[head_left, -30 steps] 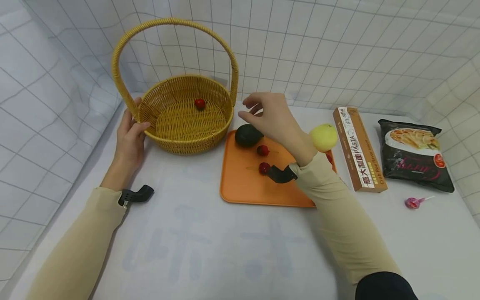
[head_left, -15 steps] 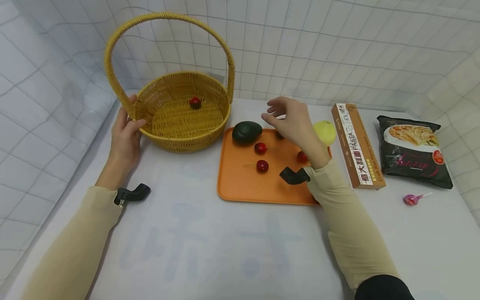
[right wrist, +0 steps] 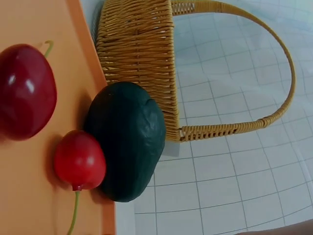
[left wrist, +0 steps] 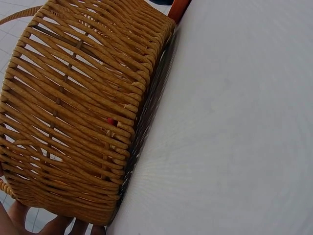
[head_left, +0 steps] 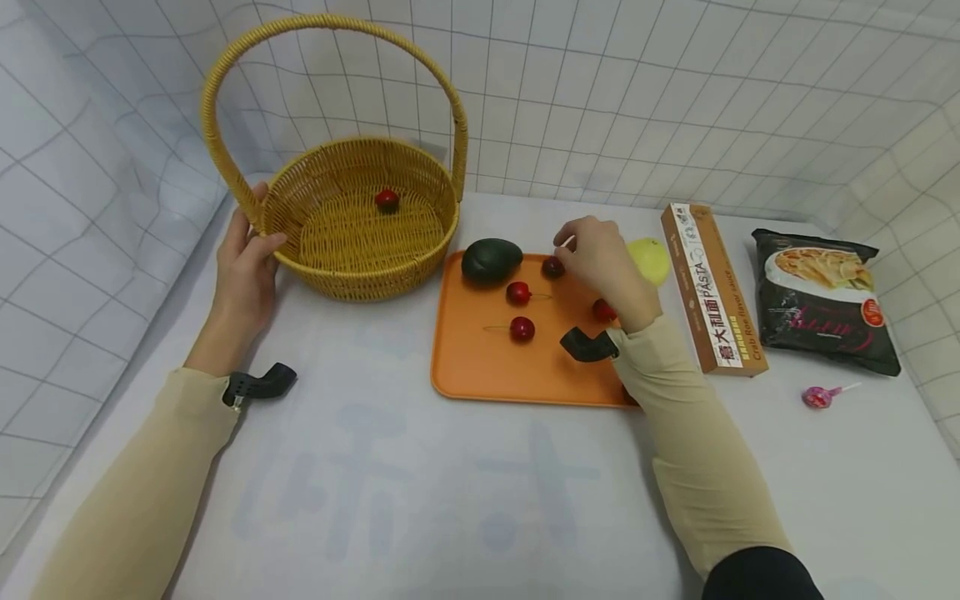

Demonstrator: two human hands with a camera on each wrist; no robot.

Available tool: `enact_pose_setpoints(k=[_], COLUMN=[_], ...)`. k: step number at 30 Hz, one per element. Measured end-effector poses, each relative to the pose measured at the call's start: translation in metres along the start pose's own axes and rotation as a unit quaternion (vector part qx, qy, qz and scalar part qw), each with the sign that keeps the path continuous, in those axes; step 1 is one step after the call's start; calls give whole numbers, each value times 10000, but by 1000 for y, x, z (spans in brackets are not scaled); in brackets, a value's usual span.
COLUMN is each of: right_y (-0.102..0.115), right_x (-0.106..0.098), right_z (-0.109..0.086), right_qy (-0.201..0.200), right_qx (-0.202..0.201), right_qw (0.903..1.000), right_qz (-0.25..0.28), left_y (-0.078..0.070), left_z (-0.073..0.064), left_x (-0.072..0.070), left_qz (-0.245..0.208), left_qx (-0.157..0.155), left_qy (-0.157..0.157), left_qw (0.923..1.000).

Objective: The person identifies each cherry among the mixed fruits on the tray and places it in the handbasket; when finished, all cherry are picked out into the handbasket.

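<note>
My left hand [head_left: 243,283] grips the left side of a yellow wicker basket [head_left: 360,283], thumb over the rim and fingers outside. Inside it lies a red cherry [head_left: 387,201]. My right hand [head_left: 603,262] hovers above the back of an orange tray [head_left: 480,379], fingers bent, thumb and fingertips beside a dark cherry [head_left: 552,267]; no hold on it shows. Also on the tray are a dark green avocado [head_left: 491,262], a red cherry with a stem [head_left: 517,292] and another cherry [head_left: 522,328]. A further red cherry [head_left: 603,311] sits partly behind my right wrist.
Beyond the right hand shows a yellow round fruit [head_left: 649,260], partly hidden. Right of the tray lie a pasta box [head_left: 714,292], a black food bag [head_left: 825,304] and a lollipop [head_left: 817,397]. A white gridded cloth wall [head_left: 540,100] stands behind.
My right hand has moved right, away from the basket, then down toward the dark cherry at the tray's back. The left hand keeps its grip on the basket. The view has shifted slightly.
</note>
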State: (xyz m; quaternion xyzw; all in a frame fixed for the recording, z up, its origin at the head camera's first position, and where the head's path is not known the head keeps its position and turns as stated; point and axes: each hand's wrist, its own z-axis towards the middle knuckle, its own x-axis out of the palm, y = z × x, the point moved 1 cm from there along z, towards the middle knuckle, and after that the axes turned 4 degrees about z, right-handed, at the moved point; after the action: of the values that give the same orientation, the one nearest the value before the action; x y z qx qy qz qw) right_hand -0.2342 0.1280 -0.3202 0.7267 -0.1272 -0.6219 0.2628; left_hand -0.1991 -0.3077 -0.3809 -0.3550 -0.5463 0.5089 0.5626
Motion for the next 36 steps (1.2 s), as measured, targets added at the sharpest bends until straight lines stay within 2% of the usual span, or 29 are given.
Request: enact_pose_setpoints(k=[11, 16, 23, 29, 33, 36], right_y=[-3, -2, -2, -3, 0, 7], right_x=[6, 12, 13, 5, -4, -8], right_z=[1, 3, 4, -1, -6, -9], right_qy=[543, 601, 559, 306, 106, -124], right_qx=[-65, -45, -107, -262, -474, -791], right_qw=[9976, 9966, 9974, 9982, 9975, 9949], right_qz=[413, 557, 445, 435, 516, 616], left_y=[1, 1, 1, 0, 0, -1], left_z=[-1, -1, -1, -2, -2, -3], left_x=[-1, -1, -1, -1, -1, -1], left_qz=[179, 192, 187, 194, 235, 275], left_qx=[-1, -5, 34, 37, 71, 86], left_qy=[-18, -18, -33, -23, -9, 0], left_qw=[9998, 9998, 9998, 9998, 9997, 9996])
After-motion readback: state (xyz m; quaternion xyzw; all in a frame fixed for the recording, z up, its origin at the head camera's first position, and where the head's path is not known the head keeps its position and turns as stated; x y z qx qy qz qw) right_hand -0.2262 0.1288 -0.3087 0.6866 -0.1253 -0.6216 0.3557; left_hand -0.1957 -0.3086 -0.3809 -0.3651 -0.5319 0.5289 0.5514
